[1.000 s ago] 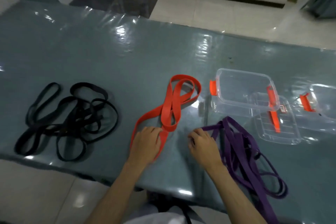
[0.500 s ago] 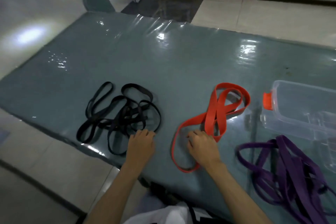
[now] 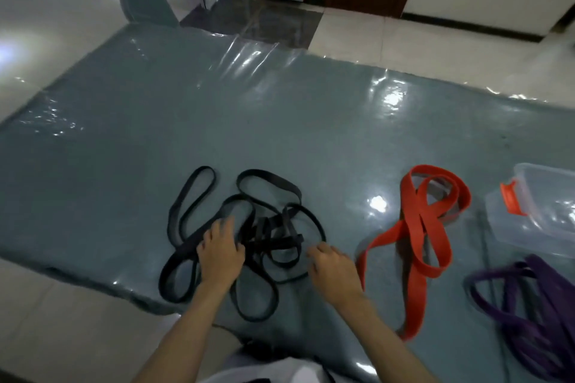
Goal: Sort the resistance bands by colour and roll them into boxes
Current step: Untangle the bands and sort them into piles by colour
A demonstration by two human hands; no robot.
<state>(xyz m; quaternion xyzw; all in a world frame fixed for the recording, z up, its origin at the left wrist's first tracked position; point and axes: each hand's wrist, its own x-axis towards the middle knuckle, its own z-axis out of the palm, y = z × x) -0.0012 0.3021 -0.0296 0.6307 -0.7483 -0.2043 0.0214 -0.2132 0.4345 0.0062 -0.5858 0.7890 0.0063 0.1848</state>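
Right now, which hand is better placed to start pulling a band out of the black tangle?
Left. The left hand already rests on the black bands, fingers among the strands; the right hand sits at the pile's right edge.

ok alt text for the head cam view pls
Two bare hands reach into a tangle of black bands on a grey-green table, the left hand resting on it, the right hand at its edge. An orange band, purple bands and a clear box lie to the right.

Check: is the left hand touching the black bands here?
Touching. The head view shows the left hand lying on the tangled black bands, fingers spread over the strands, no gap visible.
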